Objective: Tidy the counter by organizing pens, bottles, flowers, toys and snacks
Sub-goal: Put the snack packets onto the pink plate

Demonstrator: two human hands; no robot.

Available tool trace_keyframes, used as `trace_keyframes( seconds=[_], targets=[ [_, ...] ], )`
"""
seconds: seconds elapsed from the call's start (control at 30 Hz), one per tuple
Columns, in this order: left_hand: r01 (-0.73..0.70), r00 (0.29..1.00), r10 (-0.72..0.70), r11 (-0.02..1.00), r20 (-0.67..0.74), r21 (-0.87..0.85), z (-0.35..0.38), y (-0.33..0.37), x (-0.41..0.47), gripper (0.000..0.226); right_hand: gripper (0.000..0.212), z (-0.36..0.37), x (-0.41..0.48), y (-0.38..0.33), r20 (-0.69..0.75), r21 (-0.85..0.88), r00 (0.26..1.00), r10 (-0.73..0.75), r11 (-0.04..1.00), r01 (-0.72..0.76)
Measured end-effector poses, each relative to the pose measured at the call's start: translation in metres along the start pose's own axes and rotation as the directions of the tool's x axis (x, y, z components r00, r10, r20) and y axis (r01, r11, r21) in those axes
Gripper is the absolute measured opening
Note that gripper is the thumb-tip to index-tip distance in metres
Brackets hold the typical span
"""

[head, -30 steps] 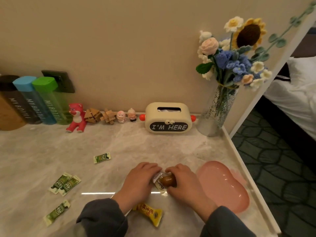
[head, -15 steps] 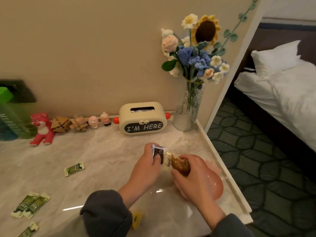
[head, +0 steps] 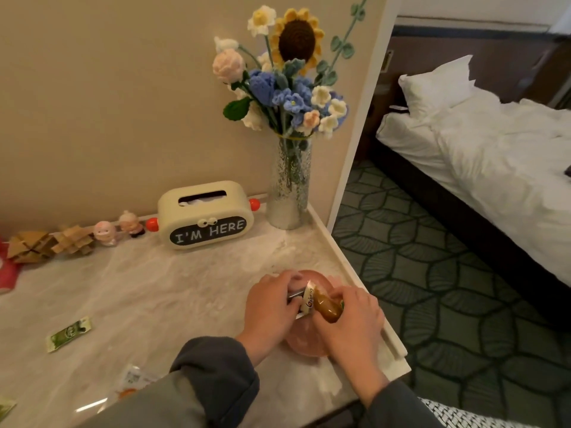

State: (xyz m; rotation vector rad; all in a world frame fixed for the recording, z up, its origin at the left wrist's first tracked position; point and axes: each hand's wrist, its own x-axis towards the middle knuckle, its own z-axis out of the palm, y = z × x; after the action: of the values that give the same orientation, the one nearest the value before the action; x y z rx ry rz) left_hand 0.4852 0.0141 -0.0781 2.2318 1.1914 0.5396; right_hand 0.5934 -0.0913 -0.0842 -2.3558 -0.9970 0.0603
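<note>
Both hands meet over a pink, rounded plastic tray (head: 304,349) at the near right edge of the pale marble desk (head: 160,291). The left hand (head: 272,307) pinches a small silvery packet (head: 294,294). The right hand (head: 350,324) curls around a brown snack packet (head: 326,307) with a white lettered end. The two packets touch just above the tray. A green sachet (head: 68,333) lies alone on the desk, well to the left. Against the far wall stand a cream tissue box (head: 205,211) lettered "I'M HERE", two small pink figurines (head: 105,231), two wooden puzzle toys (head: 31,246), and a clear glass vase (head: 289,186) of crocheted flowers (head: 287,78).
</note>
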Motion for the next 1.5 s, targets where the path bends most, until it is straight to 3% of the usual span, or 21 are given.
trace_keyframes(
  seconds=[0.1, 0.2, 0.37, 0.63, 1.03, 1.2, 1.37, 1.5],
  targets=[
    [-0.067, 0.997, 0.071, 0.994, -0.044, 0.089, 0.007, -0.003, 0.002, 0.033, 0.043, 0.007, -0.004, 0.005, 0.006, -0.001, 0.999, -0.034, 0.999, 0.034],
    [-0.105, 0.994, 0.105, 0.988, 0.006, 0.109, 0.016, -0.008, 0.002, 0.046, 0.056, 0.012, -0.005, 0.010, 0.031, 0.011, 0.996, -0.089, 0.996, 0.089],
    [-0.104, 0.995, 0.104, 0.990, 0.009, 0.097, 0.015, -0.015, 0.004, 0.057, 0.053, 0.010, 0.006, 0.012, 0.122, 0.049, 0.971, -0.205, 0.978, 0.201],
    [0.067, 0.997, -0.064, 0.995, -0.046, 0.075, -0.018, -0.049, 0.001, 0.047, 0.051, 0.031, 0.029, -0.021, 0.286, 0.118, 0.884, -0.369, 0.929, 0.350],
    [0.357, 0.926, -0.346, 0.932, -0.152, 0.056, -0.073, -0.104, -0.024, 0.046, 0.065, 0.083, 0.044, -0.094, 0.457, 0.253, 0.646, -0.611, 0.786, 0.564],
    [0.384, 0.917, -0.378, 0.923, -0.126, 0.021, -0.094, -0.111, -0.035, 0.049, 0.062, 0.092, 0.044, -0.110, 0.482, 0.269, 0.599, -0.640, 0.758, 0.594],
    [0.373, 0.926, -0.375, 0.926, -0.037, -0.054, -0.123, -0.114, -0.049, 0.046, 0.056, 0.082, 0.027, -0.132, 0.405, 0.301, 0.631, -0.662, 0.748, 0.592],
    [0.439, 0.898, -0.440, 0.893, 0.005, -0.100, -0.143, -0.122, -0.080, 0.045, 0.044, 0.068, -0.007, -0.155, 0.390, 0.443, 0.542, -0.744, 0.668, 0.598]
  ],
)
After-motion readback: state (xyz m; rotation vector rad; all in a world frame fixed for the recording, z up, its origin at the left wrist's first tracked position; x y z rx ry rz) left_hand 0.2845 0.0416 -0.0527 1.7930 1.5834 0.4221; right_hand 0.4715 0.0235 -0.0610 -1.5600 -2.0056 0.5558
